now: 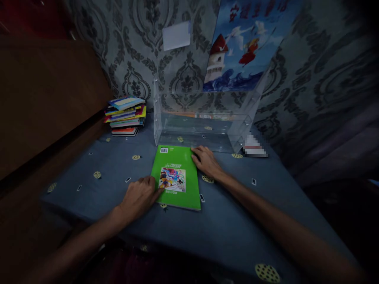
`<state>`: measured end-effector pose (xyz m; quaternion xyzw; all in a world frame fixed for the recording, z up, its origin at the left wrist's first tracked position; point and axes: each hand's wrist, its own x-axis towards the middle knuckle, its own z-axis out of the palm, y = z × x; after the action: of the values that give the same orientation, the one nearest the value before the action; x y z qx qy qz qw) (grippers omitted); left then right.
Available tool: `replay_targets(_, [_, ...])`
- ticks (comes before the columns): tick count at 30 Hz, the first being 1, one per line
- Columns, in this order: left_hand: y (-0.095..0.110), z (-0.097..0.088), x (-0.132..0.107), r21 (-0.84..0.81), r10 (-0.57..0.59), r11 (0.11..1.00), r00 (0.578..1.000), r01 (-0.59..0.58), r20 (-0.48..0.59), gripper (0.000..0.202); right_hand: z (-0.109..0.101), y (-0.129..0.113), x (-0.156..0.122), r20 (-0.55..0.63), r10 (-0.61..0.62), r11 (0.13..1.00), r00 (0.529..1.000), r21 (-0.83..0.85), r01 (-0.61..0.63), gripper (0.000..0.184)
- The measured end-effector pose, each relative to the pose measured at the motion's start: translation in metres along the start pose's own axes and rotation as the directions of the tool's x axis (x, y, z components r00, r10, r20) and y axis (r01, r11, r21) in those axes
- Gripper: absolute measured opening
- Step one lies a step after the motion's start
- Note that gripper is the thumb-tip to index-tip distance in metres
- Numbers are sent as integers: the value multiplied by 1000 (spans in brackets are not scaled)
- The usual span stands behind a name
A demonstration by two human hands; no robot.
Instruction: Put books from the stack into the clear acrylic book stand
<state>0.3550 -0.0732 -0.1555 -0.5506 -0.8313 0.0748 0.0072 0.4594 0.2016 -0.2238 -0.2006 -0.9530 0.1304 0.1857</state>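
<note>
A thin green book point(176, 173) lies flat on the blue tablecloth point(118, 173), its cover picture facing up and turned away from me. My left hand point(139, 197) rests at the book's near left edge, fingers curled against it and touching the cover. My right hand point(205, 161) sits at the book's far right corner, fingers bent down onto the edge. Just behind the book stands a clear acrylic rack point(204, 118) with nothing on its bottom shelf.
A stack of several colourful books point(126, 115) sits at the back left by a wooden panel point(44, 98). A poster point(242, 47) and a white note point(177, 35) hang on the patterned wall. A small blurred object point(254, 148) lies right of the rack.
</note>
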Motion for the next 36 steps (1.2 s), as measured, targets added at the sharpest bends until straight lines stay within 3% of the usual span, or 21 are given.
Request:
replay_targets(3, [6, -5, 0, 98, 8, 995, 1000, -7, -12, 33, 1, -3, 0, 5, 22, 1000, 1000, -9, -22, 43])
replay_targets(6, [13, -4, 1, 144, 148, 981, 984, -133, -101, 28, 0, -7, -4, -23, 35, 999, 999, -26, -36, 44])
replay_targets(10, [24, 10, 4, 60, 422, 906, 883, -419, -206, 47, -1, -10, -18, -55, -19, 999, 998, 39, 21, 42])
replay_targets(13, [32, 20, 6, 66, 509, 858, 823, -510, -253, 59, -6, -13, -37, -53, -119, 985, 991, 122, 125, 38])
replay_targets(20, [42, 27, 12, 66, 548, 826, 769, -560, -330, 37, -24, -38, -94, -142, -279, 869, 950, 384, 313, 31])
replay_targets(25, [44, 29, 13, 55, 553, 820, 765, -569, -331, 35, -33, -49, -117, -100, -165, 730, 981, 657, 190, 36])
replay_targets(28, [45, 30, 12, 84, 561, 818, 755, -569, -340, 35, -33, -50, -120, -68, -122, 665, 990, 735, 133, 34])
replay_targets(32, [46, 29, 11, 146, 575, 813, 739, -563, -352, 35, -33, -50, -120, -77, -105, 665, 992, 736, 127, 27])
replay_targets(36, [48, 26, 11, 117, 554, 829, 775, -547, -303, 34, -35, -53, -119, -88, -96, 678, 991, 724, 130, 23])
